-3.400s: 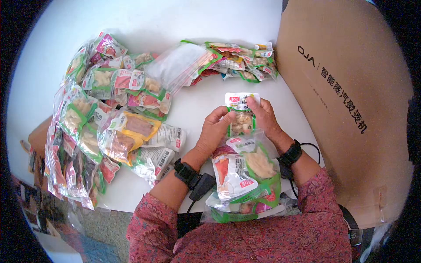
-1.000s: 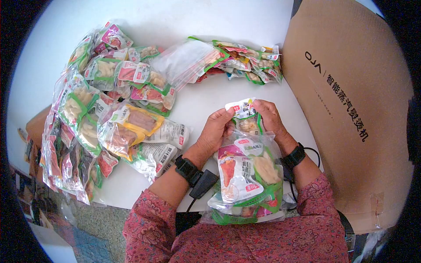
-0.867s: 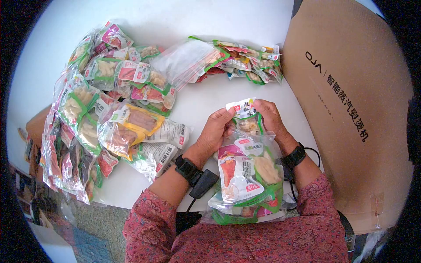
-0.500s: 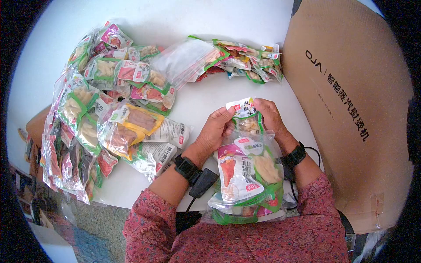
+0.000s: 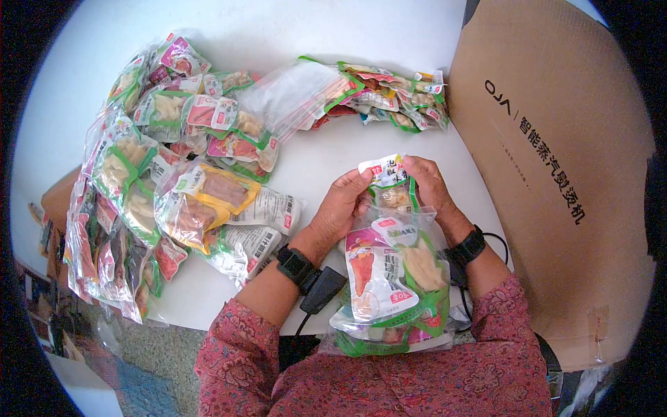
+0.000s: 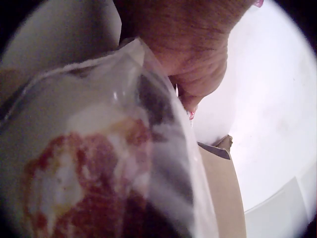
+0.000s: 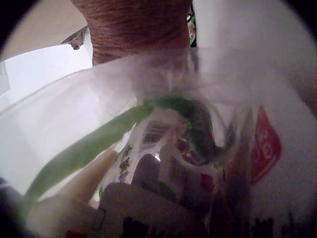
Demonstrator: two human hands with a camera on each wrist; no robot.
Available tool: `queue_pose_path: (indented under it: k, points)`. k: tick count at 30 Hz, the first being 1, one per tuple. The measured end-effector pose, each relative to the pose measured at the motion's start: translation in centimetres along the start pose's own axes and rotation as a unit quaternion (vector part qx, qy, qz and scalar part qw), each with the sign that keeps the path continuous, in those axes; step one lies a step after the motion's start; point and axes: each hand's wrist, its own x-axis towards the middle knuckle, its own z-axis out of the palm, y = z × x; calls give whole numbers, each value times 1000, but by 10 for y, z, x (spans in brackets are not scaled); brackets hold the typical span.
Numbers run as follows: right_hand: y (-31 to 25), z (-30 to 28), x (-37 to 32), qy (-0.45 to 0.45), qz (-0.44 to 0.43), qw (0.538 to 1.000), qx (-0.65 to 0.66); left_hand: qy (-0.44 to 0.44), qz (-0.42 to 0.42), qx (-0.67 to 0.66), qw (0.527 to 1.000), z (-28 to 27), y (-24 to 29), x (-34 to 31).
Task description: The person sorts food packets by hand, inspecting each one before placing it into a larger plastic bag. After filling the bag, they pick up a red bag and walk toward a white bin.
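In the head view, a small white and green food packet (image 5: 392, 187) is held upright between both hands. My left hand (image 5: 342, 208) pinches its left edge, thumb on top, and my right hand (image 5: 432, 189) grips its upper right corner. Just below, a clear bag (image 5: 389, 278) full of packets lies against my body, its upper edge near both hands. Clear plastic of the bag (image 6: 168, 148) covers much of the left wrist view, beside my left hand (image 6: 183, 44). In the right wrist view the bag (image 7: 124, 84) hides the fingers of my right hand (image 7: 141, 29).
Several bagged packets (image 5: 167, 111) are heaped on the left of the white table (image 5: 313, 174). A row of packets (image 5: 396, 97) with a clear bag (image 5: 292, 94) lies at the back. A large cardboard box (image 5: 556, 208) stands on the right. A cable (image 5: 501, 243) runs by the right wrist.
Since the earliest frame, the packet has tilted and dropped slightly in the view, and the right hand has moved to its upper corner. Over the last second, both hands have stayed almost still.
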Motion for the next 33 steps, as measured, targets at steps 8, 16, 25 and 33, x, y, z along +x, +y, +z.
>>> queue_pose_path:
  k: [8,16,25,33]
  points:
    - [6,-6,3,-26,-14,999,-23,-6,7,0,1000,-4,-3,1]
    - [6,-6,4,-29,-1,1000,-7,-5,4,-1,1000,-3,-2,1]
    - [17,-10,8,-1,-8,1000,14,19,4,-6,1000,1,-2,0]
    - [11,-9,7,-40,43,991,124,26,9,6,1000,1,-4,1]
